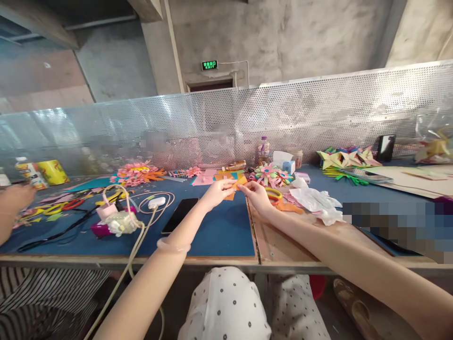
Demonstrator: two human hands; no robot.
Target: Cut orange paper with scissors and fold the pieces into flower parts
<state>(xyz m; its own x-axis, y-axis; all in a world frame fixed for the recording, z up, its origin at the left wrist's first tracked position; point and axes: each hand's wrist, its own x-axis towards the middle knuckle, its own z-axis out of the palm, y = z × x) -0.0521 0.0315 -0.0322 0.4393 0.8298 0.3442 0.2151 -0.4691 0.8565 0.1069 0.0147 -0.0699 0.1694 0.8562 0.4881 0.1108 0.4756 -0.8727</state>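
Between my two hands, above the blue tabletop, is a small piece of orange paper (242, 181). My left hand (220, 192) pinches its left side, and my right hand (257, 194) pinches its right side. More orange paper (230, 196) shows just below the fingers, lying flat as far as I can see. Yellow-handled scissors (273, 194) rest right beside my right hand, partly hidden by it. Sheets of pink paper (204, 177) lie behind my left hand. A black phone (180, 215) is on the table to the left of my left forearm.
A power strip with chargers (118, 222) and loose cables sits at left. Paper flowers (136, 174) and a multicoloured one (271, 174) stand at the back, near crumpled white tissue (318, 200). A perforated metal screen (212, 127) closes the far edge. A co-worker's hand (17, 200) is at far left.
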